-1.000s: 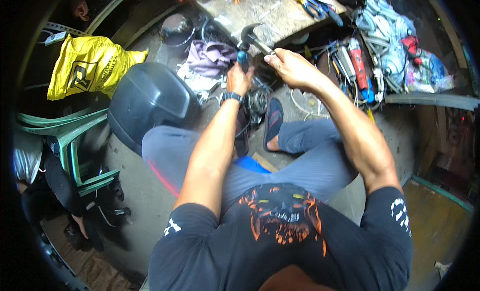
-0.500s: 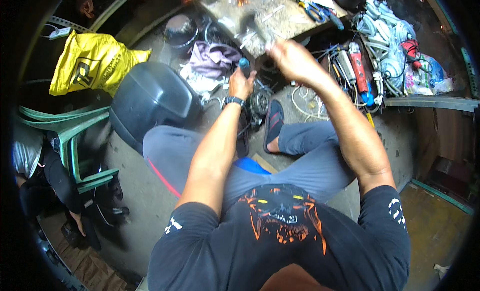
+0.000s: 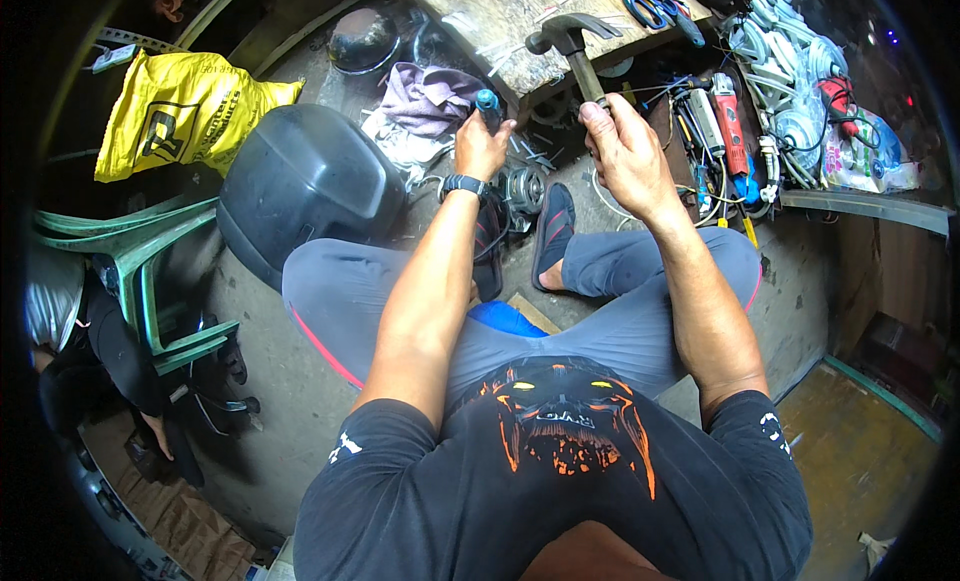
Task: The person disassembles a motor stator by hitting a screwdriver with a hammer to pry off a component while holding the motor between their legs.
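My right hand (image 3: 632,163) is wrapped round the handle of a claw hammer (image 3: 583,67). Its metal head is raised in front of the wooden table's near edge. To the left of it, my left hand (image 3: 482,147) grips a tool with a teal-blue handle (image 3: 487,105), probably a screwdriver; its shaft is hidden below the fist. A round metal motor part (image 3: 523,189) sits on the floor beside that hand, close to my feet. Just beyond the left hand lies a crumpled mauve cloth (image 3: 428,99) on white rags.
The worn wooden table (image 3: 500,21) bears scraps and blue-yellow pliers (image 3: 645,6). A red angle grinder (image 3: 729,131) and cables lie at right. A black case (image 3: 305,196), yellow sack (image 3: 185,116) and green chair (image 3: 140,251) stand left. Another person (image 3: 110,331) is at far left.
My right hand has drawn the hammer back toward me and to the right; its head, blurred before, now shows sharply. My left hand keeps its grip in nearly the same place.
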`<state>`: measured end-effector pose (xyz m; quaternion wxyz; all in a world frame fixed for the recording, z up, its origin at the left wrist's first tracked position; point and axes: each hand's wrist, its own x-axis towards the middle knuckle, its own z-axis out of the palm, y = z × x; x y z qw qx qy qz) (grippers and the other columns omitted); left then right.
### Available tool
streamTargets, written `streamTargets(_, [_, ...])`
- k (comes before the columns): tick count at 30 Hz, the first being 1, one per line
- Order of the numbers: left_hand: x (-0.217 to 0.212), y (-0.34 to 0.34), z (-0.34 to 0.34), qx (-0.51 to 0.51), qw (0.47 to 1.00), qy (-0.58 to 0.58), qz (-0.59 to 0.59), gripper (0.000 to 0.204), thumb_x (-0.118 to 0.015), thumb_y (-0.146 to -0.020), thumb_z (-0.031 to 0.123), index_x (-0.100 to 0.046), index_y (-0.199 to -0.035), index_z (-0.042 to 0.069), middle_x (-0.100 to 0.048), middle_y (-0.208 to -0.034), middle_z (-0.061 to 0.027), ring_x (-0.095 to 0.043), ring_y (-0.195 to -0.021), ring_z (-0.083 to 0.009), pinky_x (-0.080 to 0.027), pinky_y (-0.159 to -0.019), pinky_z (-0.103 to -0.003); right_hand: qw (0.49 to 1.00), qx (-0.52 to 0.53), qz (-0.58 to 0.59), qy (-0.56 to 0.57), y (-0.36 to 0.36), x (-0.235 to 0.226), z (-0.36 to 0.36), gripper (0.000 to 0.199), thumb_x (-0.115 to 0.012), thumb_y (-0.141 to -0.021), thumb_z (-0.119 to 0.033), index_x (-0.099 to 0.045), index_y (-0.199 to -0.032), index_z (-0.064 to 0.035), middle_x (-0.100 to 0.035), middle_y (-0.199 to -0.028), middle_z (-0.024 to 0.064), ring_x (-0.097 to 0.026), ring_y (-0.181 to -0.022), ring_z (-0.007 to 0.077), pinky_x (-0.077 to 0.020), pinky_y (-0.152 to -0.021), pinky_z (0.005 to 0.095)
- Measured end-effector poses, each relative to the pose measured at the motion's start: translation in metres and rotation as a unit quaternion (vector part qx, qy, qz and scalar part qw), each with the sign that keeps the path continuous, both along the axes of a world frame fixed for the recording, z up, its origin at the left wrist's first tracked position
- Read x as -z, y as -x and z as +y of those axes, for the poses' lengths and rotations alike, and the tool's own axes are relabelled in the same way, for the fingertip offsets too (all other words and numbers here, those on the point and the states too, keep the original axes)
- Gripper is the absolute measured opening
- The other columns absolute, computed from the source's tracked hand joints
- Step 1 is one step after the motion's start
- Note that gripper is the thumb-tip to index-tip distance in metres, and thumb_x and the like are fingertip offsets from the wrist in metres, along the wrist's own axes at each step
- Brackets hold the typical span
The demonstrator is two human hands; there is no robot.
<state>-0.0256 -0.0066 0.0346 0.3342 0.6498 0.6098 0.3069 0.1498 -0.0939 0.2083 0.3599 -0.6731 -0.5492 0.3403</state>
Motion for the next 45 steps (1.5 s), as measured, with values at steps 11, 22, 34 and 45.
streamTargets(11, [0.018,-0.014,-0.014,-0.015,1.000,-0.013,0.016,0.040,-0.077,-0.083,0.029,-0.063,-0.106,0.000,-0.069,-0.100,-0.0237,-0.066,-0.093,-0.0420,-0.052,-0.082,-0.047,0.978,-0.127,-0.149,0.077,0.003,0.036,0.000,0.036,-0.050,-0.103,-0.036,-0.053,-0.103,0.0000,-0.062,-0.077,0.0258,-0.064,-0.078,0.0453,-0.0455,-0.064,0.0493])
streamTargets(22, [-0.011,-0.012,-0.019,0.088,0.993,-0.018,0.072,0.032,-0.066,-0.080,0.020,-0.062,-0.107,0.004,-0.068,-0.095,-0.0260,-0.066,-0.092,-0.0444,-0.052,-0.080,-0.050,1.000,-0.021,0.005,0.008,-0.003,0.057,-0.013,0.037,-0.054,-0.101,-0.040,-0.056,-0.099,-0.0029,-0.058,-0.074,0.0099,-0.056,-0.056,0.0206,-0.0426,-0.048,0.0335])
streamTargets(34, [0.074,0.013,-0.106,0.191,0.884,0.236,0.356,0.040,-0.072,-0.082,0.028,-0.069,-0.109,-0.001,-0.067,-0.115,-0.0261,-0.065,-0.110,-0.0407,-0.052,-0.095,-0.046,0.974,0.030,0.223,0.008,-0.018,0.012,-0.016,0.033,-0.052,-0.103,-0.038,-0.057,-0.103,-0.0050,-0.047,-0.073,-0.0020,-0.039,-0.052,0.0031,-0.0336,-0.042,0.0210])
streamTargets(45, [0.104,0.035,-0.049,0.182,0.895,0.303,0.272,0.078,-0.078,-0.071,0.058,-0.064,-0.116,-0.004,-0.066,-0.116,-0.0293,-0.064,-0.112,-0.0407,-0.050,-0.095,-0.045,0.976,0.017,0.219,0.008,-0.018,0.010,-0.019,0.032,-0.053,-0.102,-0.039,-0.055,-0.101,-0.0066,-0.048,-0.074,-0.0022,-0.041,-0.052,0.0026,-0.0355,-0.042,0.0200])
